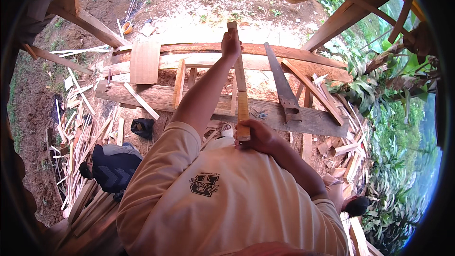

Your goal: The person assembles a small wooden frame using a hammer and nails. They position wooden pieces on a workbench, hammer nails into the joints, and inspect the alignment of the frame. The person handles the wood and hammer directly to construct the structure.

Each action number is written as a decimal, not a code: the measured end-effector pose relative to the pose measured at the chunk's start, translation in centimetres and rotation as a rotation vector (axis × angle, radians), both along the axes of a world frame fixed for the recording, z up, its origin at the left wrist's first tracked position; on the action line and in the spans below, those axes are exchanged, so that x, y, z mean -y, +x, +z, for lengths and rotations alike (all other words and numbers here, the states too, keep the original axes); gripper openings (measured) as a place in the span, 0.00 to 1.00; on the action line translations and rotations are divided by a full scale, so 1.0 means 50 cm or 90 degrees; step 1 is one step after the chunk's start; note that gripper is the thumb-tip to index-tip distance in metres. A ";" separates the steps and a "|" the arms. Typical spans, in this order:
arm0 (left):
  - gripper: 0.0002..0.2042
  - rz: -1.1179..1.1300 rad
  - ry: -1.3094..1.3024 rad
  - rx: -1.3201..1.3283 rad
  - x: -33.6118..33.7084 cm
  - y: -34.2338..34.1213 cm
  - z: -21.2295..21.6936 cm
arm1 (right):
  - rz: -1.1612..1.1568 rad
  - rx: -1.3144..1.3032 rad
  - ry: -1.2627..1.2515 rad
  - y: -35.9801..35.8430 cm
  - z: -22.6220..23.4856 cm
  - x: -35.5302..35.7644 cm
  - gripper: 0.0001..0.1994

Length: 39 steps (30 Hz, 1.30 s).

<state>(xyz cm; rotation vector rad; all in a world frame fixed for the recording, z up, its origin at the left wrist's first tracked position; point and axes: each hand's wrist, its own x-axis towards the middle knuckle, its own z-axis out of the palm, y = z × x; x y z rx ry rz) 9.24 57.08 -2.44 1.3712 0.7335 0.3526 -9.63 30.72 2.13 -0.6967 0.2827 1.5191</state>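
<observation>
A long, narrow wooden strip [240, 77] points away from my chest over the workbench; its near part looks yellower than its far part. My left hand [231, 46] reaches out with its fingers wrapped round the strip close to its far end. Close to my shirt, my right hand [258, 135] grips the near end from the right side. A handsaw [280, 83] lies to the right of the strip, its handle toward me on the bench plank [313, 117]. Several small nails [259, 114] lie on that plank between strip and saw.
A wide flat board [145, 62] rests across the bench's left part, with a short batten [141, 100] nearby. Offcuts [90, 137] are heaped at left and right. One person [113, 166] is at lower left, another [355, 205] at lower right. Wooden posts [92, 27] slant beyond the bench.
</observation>
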 end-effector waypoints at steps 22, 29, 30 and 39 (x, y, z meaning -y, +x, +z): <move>0.26 0.276 0.133 -0.108 0.118 -0.106 0.035 | 0.171 0.126 0.048 0.159 -0.028 0.226 0.31; 0.33 0.339 -0.080 0.012 0.078 -0.125 -0.023 | 0.020 0.123 -0.163 0.142 0.009 0.155 0.13; 0.34 0.308 -0.078 0.020 0.058 -0.140 -0.061 | 0.030 0.128 -0.169 0.143 0.000 0.147 0.13; 0.47 -0.061 0.389 -0.513 0.049 -0.472 -0.300 | 0.018 0.373 -0.266 0.281 -0.199 -0.042 0.10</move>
